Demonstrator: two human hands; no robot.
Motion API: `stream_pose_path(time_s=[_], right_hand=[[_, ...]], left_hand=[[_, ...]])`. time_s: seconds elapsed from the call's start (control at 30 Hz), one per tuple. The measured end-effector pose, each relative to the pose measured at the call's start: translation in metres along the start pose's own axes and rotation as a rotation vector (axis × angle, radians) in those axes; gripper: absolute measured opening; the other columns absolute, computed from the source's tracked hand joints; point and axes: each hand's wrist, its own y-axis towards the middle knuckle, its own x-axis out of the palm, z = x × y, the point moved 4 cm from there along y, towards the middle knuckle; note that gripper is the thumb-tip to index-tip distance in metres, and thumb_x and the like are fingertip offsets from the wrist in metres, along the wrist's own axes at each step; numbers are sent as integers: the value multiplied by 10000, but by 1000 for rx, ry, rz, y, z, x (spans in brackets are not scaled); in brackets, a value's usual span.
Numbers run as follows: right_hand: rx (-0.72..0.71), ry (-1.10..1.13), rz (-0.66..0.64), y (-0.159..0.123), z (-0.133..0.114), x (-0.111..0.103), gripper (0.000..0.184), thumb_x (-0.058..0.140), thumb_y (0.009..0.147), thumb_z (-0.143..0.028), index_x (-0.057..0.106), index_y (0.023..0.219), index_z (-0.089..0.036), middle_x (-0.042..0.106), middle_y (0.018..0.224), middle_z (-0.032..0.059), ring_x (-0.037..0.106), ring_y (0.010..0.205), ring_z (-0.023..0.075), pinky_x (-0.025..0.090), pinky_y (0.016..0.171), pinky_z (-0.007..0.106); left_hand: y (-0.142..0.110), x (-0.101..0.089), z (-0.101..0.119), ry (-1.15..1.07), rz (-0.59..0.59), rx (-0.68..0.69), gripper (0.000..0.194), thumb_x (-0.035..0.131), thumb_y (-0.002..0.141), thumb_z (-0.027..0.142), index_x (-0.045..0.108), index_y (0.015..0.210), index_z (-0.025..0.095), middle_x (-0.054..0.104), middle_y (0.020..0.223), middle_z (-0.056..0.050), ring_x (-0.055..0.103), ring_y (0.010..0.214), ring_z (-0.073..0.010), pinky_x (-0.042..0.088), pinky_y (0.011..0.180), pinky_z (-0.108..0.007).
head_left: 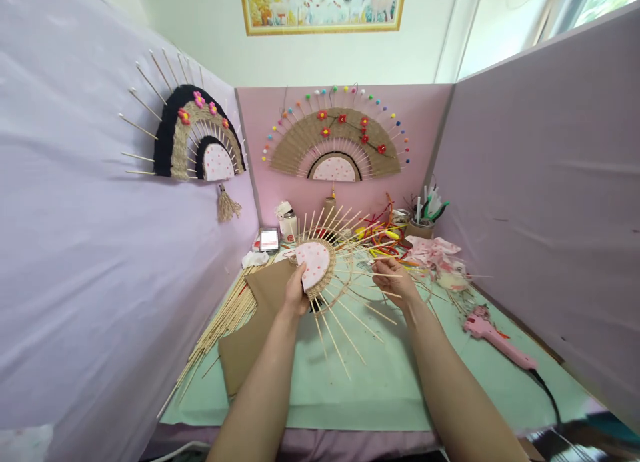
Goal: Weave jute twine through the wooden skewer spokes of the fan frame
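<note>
My left hand (297, 292) grips a half-round fan piece (314, 263) by its lower left edge, the thumb on its pink dotted cloth. Woven twine (327, 275) borders the curved side, and thin wooden sticks (350, 309) spread out from it like rays. A looser strand of twine loops among the sticks on the right. Among the outer stick ends on that side is my right hand (393, 282), its fingers pinched together. What they hold is too fine to make out.
Brown cardboard (250, 342) and a pile of loose sticks (220, 322) lie at left. A pink glue gun (500, 339) rests at right. Behind are coloured pipe cleaners (385, 239), pink cloth (433, 249) and a tool holder (420, 229). Finished fans (335, 139) hang on the partitions.
</note>
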Motion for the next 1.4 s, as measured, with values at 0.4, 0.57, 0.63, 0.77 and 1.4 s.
stream_pose_path(time_s=[0.4, 0.57, 0.63, 0.77, 1.4], right_hand=[[-6, 38, 42, -4, -2, 6, 246, 742, 604, -193, 598, 803, -194, 480, 551, -70, 282, 401, 22, 211, 353, 156], [84, 168, -19, -7, -13, -3, 279, 732, 616, -200, 598, 861, -211, 479, 583, -62, 273, 406, 25, 219, 320, 122], [66, 218, -15, -8, -18, -5, 262, 734, 625, -229, 600, 848, -211, 470, 588, -59, 273, 414, 28, 221, 308, 112], [-18, 229, -9, -12, -30, -7, 217, 718, 639, -259, 604, 823, -234, 460, 595, -57, 273, 423, 43, 239, 298, 124], [-3, 164, 70, -8, -24, -4, 252, 763, 578, -169, 609, 774, -207, 622, 695, -34, 400, 440, 10, 312, 354, 105]], left_hand=[[-11, 4, 10, 77, 32, -37, 245, 563, 789, 190, 626, 993, 70, 708, 797, -116, 675, 764, -195, 541, 723, -280], [-14, -6, 30, 82, 177, 23, 272, 603, 758, 196, 636, 1019, 126, 712, 758, -71, 670, 810, -211, 535, 722, -284], [-14, -8, 33, 93, 194, 47, 269, 597, 759, 200, 641, 1019, 146, 713, 753, -60, 664, 851, -213, 529, 740, -288], [-11, -13, 34, 120, 212, 67, 229, 603, 750, 238, 659, 957, 156, 714, 756, -58, 655, 891, -213, 522, 767, -301], [-14, -5, 28, 146, 83, 30, 122, 586, 759, 213, 657, 823, 137, 709, 757, -75, 664, 831, -207, 535, 714, -281]])
